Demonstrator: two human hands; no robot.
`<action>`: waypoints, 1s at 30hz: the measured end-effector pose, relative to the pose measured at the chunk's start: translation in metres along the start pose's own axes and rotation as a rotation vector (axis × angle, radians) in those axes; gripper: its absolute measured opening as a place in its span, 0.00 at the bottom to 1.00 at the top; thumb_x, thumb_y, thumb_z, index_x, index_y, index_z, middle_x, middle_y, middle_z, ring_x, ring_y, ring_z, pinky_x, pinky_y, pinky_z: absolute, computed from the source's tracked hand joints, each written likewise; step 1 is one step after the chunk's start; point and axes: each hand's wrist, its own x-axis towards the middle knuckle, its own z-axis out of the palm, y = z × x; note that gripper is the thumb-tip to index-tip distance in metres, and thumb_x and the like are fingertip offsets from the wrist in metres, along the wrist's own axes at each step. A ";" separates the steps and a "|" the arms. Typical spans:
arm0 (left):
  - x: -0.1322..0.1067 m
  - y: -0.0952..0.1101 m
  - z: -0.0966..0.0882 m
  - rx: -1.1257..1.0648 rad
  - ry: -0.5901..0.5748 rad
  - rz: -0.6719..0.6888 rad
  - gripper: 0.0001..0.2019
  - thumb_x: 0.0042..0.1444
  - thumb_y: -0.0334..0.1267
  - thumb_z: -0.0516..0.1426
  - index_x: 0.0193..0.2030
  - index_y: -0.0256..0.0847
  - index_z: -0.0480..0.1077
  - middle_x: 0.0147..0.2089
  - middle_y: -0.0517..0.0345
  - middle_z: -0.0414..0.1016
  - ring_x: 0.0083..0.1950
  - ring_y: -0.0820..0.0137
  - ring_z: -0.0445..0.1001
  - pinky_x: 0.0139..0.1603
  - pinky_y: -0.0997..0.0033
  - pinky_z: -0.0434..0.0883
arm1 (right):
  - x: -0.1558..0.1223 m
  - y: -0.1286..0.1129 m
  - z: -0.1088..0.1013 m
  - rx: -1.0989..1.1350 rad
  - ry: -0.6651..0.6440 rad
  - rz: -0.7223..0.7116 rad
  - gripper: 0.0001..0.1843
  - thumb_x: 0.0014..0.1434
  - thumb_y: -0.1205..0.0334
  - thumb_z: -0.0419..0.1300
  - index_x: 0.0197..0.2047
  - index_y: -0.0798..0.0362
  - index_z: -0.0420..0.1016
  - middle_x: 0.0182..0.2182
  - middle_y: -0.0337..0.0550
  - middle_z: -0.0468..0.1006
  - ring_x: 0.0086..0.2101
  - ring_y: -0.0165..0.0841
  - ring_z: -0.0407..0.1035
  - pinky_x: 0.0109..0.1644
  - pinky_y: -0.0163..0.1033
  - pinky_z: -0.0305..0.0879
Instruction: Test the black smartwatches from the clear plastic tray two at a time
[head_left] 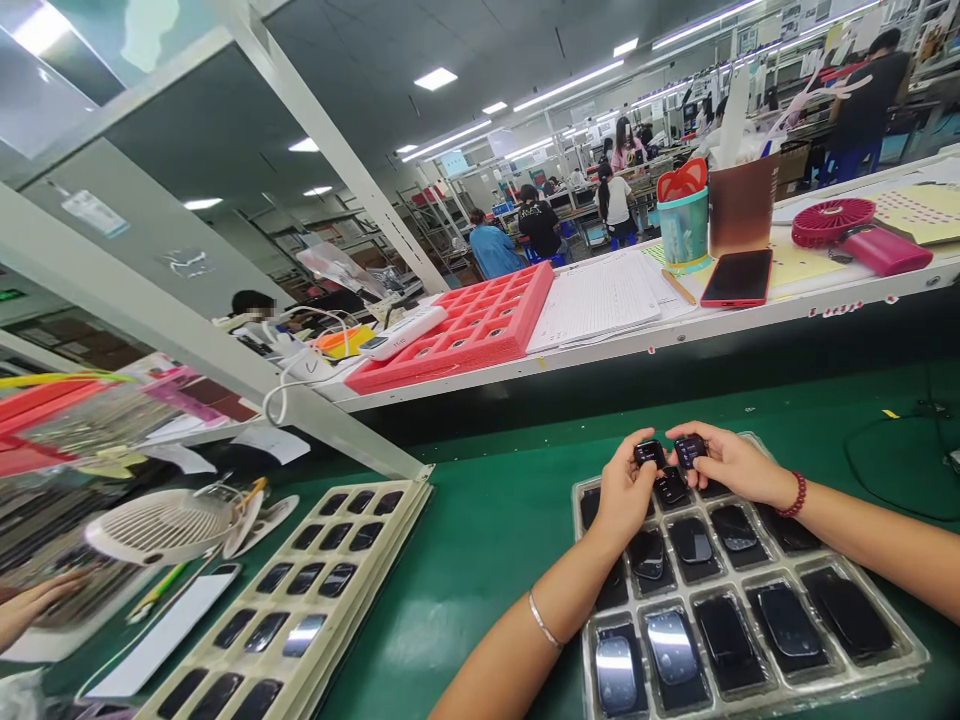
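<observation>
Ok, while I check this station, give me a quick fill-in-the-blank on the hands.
The left hand and the right hand each hold ____ small black device. Below them lies a clear plastic tray of black devices on a ____ bench mat. The right wrist wears a ____ beaded bracelet.

Missing words: one, green, red.

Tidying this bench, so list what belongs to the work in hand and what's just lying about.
In use: left hand holding a small black device; right hand holding another small black device; clear plastic tray of similar devices.

Lying about: red compartment tray; red phone; pink fan; cream tray of dark devices.
</observation>
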 end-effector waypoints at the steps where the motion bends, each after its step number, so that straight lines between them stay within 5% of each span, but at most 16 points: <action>1: 0.000 0.000 0.000 0.012 -0.006 -0.004 0.16 0.56 0.40 0.55 0.51 0.39 0.67 0.40 0.53 0.74 0.38 0.69 0.73 0.39 0.70 0.72 | 0.000 0.001 0.000 0.006 -0.003 0.012 0.21 0.56 0.55 0.57 0.52 0.52 0.65 0.38 0.44 0.76 0.26 0.28 0.71 0.29 0.35 0.68; 5: 0.000 0.001 -0.001 0.072 0.022 -0.006 0.15 0.60 0.43 0.50 0.47 0.39 0.70 0.37 0.54 0.74 0.32 0.71 0.71 0.34 0.71 0.71 | 0.001 0.001 -0.002 0.049 0.015 0.040 0.22 0.60 0.47 0.50 0.49 0.53 0.68 0.35 0.45 0.77 0.25 0.30 0.71 0.27 0.35 0.68; 12: 0.001 -0.006 0.000 0.061 -0.010 -0.002 0.19 0.52 0.27 0.53 0.53 0.40 0.65 0.43 0.53 0.74 0.40 0.70 0.73 0.44 0.69 0.71 | 0.000 -0.002 0.003 -0.027 0.021 -0.014 0.24 0.52 0.64 0.58 0.54 0.51 0.63 0.41 0.44 0.74 0.28 0.28 0.71 0.32 0.36 0.68; 20: 0.000 -0.003 0.000 0.048 -0.015 -0.008 0.14 0.54 0.32 0.54 0.48 0.38 0.67 0.39 0.52 0.74 0.38 0.69 0.73 0.38 0.70 0.72 | -0.001 -0.002 0.001 -0.022 -0.003 0.013 0.14 0.56 0.59 0.55 0.46 0.53 0.67 0.35 0.43 0.76 0.27 0.30 0.72 0.31 0.36 0.69; 30: 0.000 -0.005 0.000 0.073 -0.011 0.007 0.14 0.54 0.30 0.53 0.48 0.38 0.67 0.38 0.54 0.73 0.36 0.71 0.72 0.37 0.72 0.71 | 0.000 -0.004 0.001 -0.040 -0.022 0.024 0.13 0.57 0.60 0.54 0.46 0.55 0.65 0.35 0.43 0.75 0.27 0.29 0.72 0.31 0.35 0.69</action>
